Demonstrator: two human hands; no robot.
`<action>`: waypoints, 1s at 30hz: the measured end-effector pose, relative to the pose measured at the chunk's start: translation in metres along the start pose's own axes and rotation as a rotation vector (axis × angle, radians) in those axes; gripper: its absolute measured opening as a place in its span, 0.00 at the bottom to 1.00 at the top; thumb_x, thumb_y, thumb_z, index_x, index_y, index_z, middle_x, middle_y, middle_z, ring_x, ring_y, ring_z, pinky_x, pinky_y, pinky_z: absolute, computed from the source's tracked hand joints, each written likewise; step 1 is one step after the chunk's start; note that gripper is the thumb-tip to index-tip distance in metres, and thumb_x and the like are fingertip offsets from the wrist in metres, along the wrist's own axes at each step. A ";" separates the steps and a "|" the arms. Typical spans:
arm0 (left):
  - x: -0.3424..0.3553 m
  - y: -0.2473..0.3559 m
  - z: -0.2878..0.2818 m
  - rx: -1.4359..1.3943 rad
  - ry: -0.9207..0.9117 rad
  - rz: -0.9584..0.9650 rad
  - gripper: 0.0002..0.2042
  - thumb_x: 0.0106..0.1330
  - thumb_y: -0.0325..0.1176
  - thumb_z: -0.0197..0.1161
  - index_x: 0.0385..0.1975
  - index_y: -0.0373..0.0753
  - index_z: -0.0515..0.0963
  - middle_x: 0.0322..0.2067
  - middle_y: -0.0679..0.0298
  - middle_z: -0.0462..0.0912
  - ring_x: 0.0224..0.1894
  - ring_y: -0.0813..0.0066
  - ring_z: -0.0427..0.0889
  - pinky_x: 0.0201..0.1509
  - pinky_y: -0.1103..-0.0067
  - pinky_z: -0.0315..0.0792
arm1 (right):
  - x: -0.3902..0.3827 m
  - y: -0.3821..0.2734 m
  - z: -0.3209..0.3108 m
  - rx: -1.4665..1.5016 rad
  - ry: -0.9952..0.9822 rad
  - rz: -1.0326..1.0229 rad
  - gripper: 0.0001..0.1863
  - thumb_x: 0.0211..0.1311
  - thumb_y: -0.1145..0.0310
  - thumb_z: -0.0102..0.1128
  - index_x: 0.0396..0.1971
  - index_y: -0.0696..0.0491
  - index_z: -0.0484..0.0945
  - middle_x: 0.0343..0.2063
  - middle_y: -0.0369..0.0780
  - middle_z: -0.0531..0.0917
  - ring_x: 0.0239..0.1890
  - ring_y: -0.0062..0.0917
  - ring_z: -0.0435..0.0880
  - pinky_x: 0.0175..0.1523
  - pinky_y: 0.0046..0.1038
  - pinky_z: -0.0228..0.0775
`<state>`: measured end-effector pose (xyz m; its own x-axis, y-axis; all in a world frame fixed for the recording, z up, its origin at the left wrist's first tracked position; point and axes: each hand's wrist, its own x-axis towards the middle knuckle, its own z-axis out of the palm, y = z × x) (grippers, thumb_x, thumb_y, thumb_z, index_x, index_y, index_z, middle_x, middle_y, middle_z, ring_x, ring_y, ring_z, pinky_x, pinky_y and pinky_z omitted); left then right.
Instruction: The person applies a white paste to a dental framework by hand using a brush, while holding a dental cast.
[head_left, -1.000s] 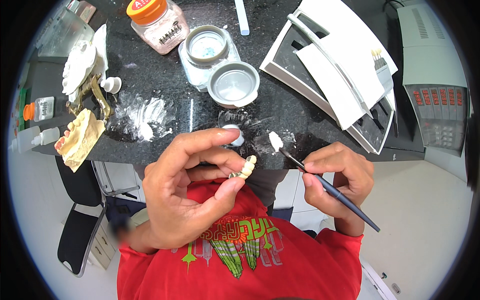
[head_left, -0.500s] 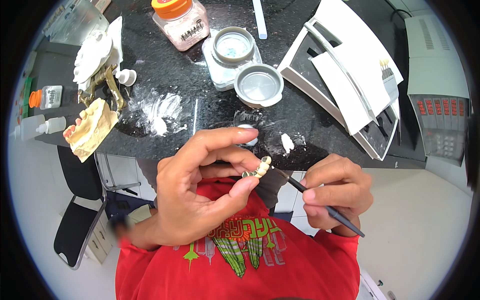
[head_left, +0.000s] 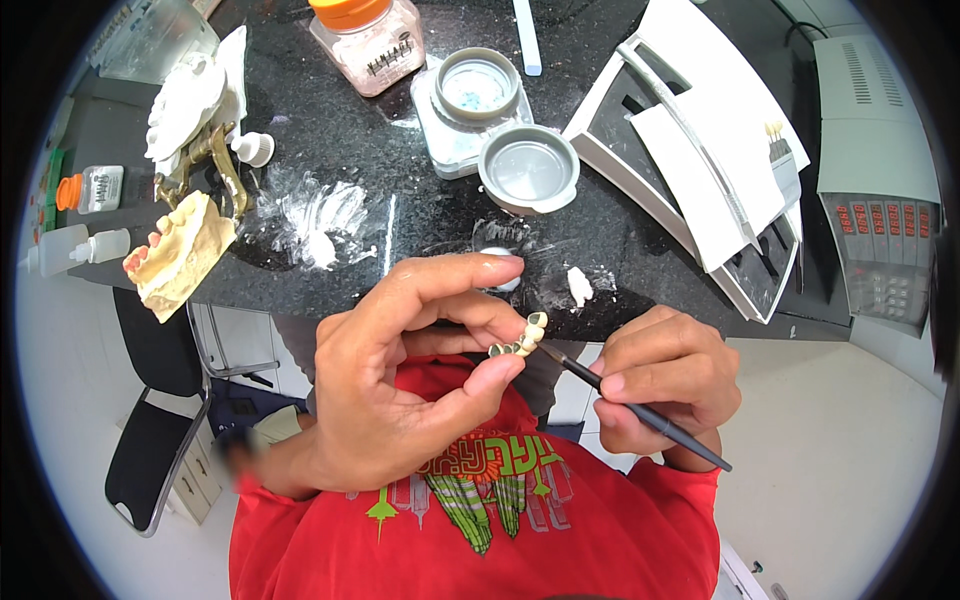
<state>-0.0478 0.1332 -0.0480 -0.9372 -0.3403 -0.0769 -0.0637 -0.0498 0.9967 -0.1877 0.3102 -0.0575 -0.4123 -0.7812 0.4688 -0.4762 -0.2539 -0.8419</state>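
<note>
Between the thumb and fingers of my left hand (head_left: 410,370) is a dental bridge (head_left: 527,341), a short curved row of cream tooth crowns with dark hollows on the upper side. My left index finger stretches out above it. In a pen-like grip, my right hand (head_left: 675,380) holds a thin brush (head_left: 650,415) with a dark handle. The brush tip meets, or nearly meets, the right side of the bridge. Just beyond my left fingers, a small pale dish or blob (head_left: 508,284) is partly hidden. A white lump of paste (head_left: 579,287) lies on the dark counter (head_left: 430,225) nearby.
Smeared white powder (head_left: 322,230) covers the counter's left middle. Farther left are a plaster tooth model (head_left: 185,255) on a brass articulator (head_left: 228,165) and small bottles (head_left: 105,245). Beyond stand grey cups (head_left: 530,170) and an orange-lidded jar (head_left: 370,50). A white box (head_left: 690,150) lies right.
The brush tip has come closer to the bridge, my right hand shifting slightly left. The counter's things appear a little farther right in the picture. My left hand keeps its hold.
</note>
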 end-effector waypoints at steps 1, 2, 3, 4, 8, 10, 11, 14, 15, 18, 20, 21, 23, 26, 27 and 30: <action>0.000 0.000 0.000 0.001 0.001 -0.004 0.26 0.54 0.15 0.66 0.55 0.27 0.68 0.40 0.55 0.81 0.43 0.74 0.84 0.51 0.81 0.80 | 0.000 0.000 0.000 -0.006 -0.006 0.002 0.13 0.44 0.80 0.72 0.32 0.57 0.80 0.27 0.41 0.83 0.26 0.28 0.86 0.29 0.22 0.78; 0.000 0.000 0.000 0.004 -0.002 -0.001 0.26 0.54 0.15 0.66 0.55 0.27 0.68 0.40 0.55 0.81 0.43 0.74 0.84 0.51 0.81 0.80 | 0.000 -0.001 0.000 -0.012 -0.012 0.005 0.13 0.44 0.80 0.72 0.32 0.57 0.80 0.27 0.41 0.83 0.27 0.28 0.86 0.29 0.22 0.78; 0.000 0.000 0.000 0.006 -0.006 0.002 0.26 0.54 0.15 0.66 0.55 0.27 0.68 0.40 0.55 0.81 0.43 0.74 0.84 0.51 0.81 0.80 | 0.000 -0.002 -0.001 -0.019 -0.018 0.007 0.13 0.44 0.80 0.72 0.32 0.57 0.81 0.27 0.41 0.83 0.27 0.28 0.86 0.29 0.23 0.78; 0.000 0.000 -0.001 0.008 -0.008 0.005 0.26 0.54 0.15 0.66 0.55 0.27 0.68 0.40 0.55 0.81 0.43 0.74 0.84 0.51 0.81 0.80 | 0.001 -0.002 -0.001 -0.021 -0.021 0.008 0.13 0.44 0.80 0.72 0.32 0.57 0.81 0.27 0.41 0.83 0.27 0.28 0.86 0.30 0.23 0.78; 0.000 0.001 0.000 0.002 0.004 -0.006 0.26 0.54 0.14 0.66 0.55 0.27 0.68 0.40 0.55 0.81 0.43 0.74 0.84 0.50 0.81 0.80 | -0.001 -0.003 -0.001 -0.013 0.001 0.023 0.14 0.44 0.80 0.73 0.33 0.56 0.81 0.28 0.41 0.83 0.27 0.28 0.86 0.30 0.23 0.78; 0.001 0.001 0.001 -0.001 0.008 -0.010 0.26 0.54 0.14 0.66 0.55 0.27 0.68 0.40 0.55 0.81 0.43 0.74 0.84 0.50 0.81 0.80 | -0.001 -0.003 0.000 -0.008 0.010 0.029 0.14 0.44 0.80 0.73 0.33 0.56 0.81 0.27 0.41 0.83 0.27 0.28 0.86 0.30 0.23 0.78; 0.001 0.001 0.001 -0.001 0.006 -0.008 0.26 0.54 0.14 0.66 0.55 0.27 0.68 0.40 0.56 0.81 0.43 0.74 0.84 0.50 0.81 0.80 | -0.001 -0.003 0.000 -0.010 0.006 0.029 0.14 0.44 0.80 0.73 0.33 0.56 0.81 0.27 0.41 0.83 0.27 0.28 0.86 0.30 0.23 0.78; 0.001 0.000 0.000 0.001 0.001 -0.006 0.26 0.54 0.14 0.66 0.55 0.27 0.68 0.39 0.56 0.81 0.43 0.75 0.84 0.50 0.81 0.80 | 0.000 -0.003 0.000 -0.013 -0.014 0.035 0.14 0.44 0.80 0.73 0.33 0.56 0.81 0.27 0.40 0.83 0.27 0.28 0.86 0.30 0.23 0.78; 0.000 0.000 0.000 0.001 0.000 -0.007 0.26 0.54 0.15 0.66 0.55 0.28 0.68 0.39 0.56 0.81 0.43 0.75 0.84 0.50 0.81 0.80 | 0.001 -0.003 -0.001 -0.014 -0.022 0.037 0.14 0.44 0.80 0.73 0.33 0.56 0.81 0.27 0.40 0.83 0.27 0.28 0.86 0.30 0.23 0.78; 0.001 0.000 0.000 -0.008 -0.008 -0.011 0.26 0.54 0.15 0.66 0.56 0.28 0.68 0.39 0.56 0.81 0.43 0.75 0.84 0.50 0.81 0.80 | 0.000 -0.005 -0.002 -0.009 -0.009 0.045 0.14 0.44 0.80 0.73 0.33 0.56 0.81 0.27 0.40 0.83 0.27 0.28 0.86 0.31 0.24 0.78; 0.000 0.000 -0.001 -0.009 -0.010 -0.009 0.26 0.55 0.15 0.66 0.56 0.28 0.68 0.39 0.56 0.81 0.43 0.75 0.83 0.50 0.81 0.80 | -0.001 -0.005 -0.001 -0.005 0.000 0.038 0.14 0.44 0.80 0.73 0.33 0.56 0.81 0.27 0.40 0.83 0.27 0.28 0.86 0.31 0.23 0.78; 0.000 0.000 -0.001 -0.007 -0.012 -0.006 0.26 0.55 0.15 0.66 0.56 0.28 0.68 0.39 0.56 0.81 0.43 0.75 0.83 0.50 0.81 0.80 | -0.001 -0.004 0.000 -0.003 0.005 0.035 0.14 0.44 0.80 0.73 0.33 0.56 0.81 0.27 0.40 0.83 0.27 0.28 0.86 0.31 0.23 0.78; 0.000 -0.001 -0.001 -0.004 -0.013 -0.001 0.26 0.54 0.15 0.66 0.56 0.28 0.68 0.39 0.56 0.81 0.43 0.75 0.83 0.50 0.81 0.80 | 0.000 -0.004 0.000 -0.017 -0.007 0.043 0.14 0.44 0.80 0.73 0.33 0.56 0.81 0.27 0.40 0.83 0.27 0.28 0.86 0.30 0.23 0.78; 0.000 -0.001 -0.001 -0.002 -0.014 0.007 0.27 0.54 0.15 0.66 0.55 0.27 0.68 0.40 0.56 0.81 0.44 0.75 0.84 0.50 0.81 0.80 | 0.000 -0.005 -0.001 -0.013 -0.010 0.031 0.14 0.44 0.81 0.73 0.33 0.56 0.81 0.27 0.40 0.83 0.27 0.28 0.86 0.30 0.23 0.78; 0.001 0.000 -0.001 -0.001 -0.014 0.008 0.27 0.54 0.14 0.66 0.55 0.27 0.68 0.40 0.56 0.81 0.44 0.74 0.84 0.51 0.81 0.80 | 0.000 -0.005 -0.001 -0.008 -0.009 0.022 0.14 0.43 0.81 0.73 0.33 0.56 0.81 0.27 0.40 0.83 0.27 0.28 0.86 0.30 0.23 0.78; 0.000 -0.002 -0.001 0.002 -0.020 0.019 0.27 0.54 0.14 0.66 0.55 0.27 0.68 0.41 0.55 0.80 0.45 0.74 0.84 0.51 0.81 0.80 | 0.001 -0.004 0.000 -0.009 -0.016 0.017 0.15 0.43 0.81 0.73 0.33 0.56 0.81 0.27 0.40 0.83 0.27 0.28 0.86 0.30 0.23 0.78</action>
<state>-0.0474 0.1318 -0.0499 -0.9449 -0.3223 -0.0574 -0.0465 -0.0415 0.9981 -0.1866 0.3108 -0.0540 -0.4079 -0.7942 0.4505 -0.4765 -0.2357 -0.8470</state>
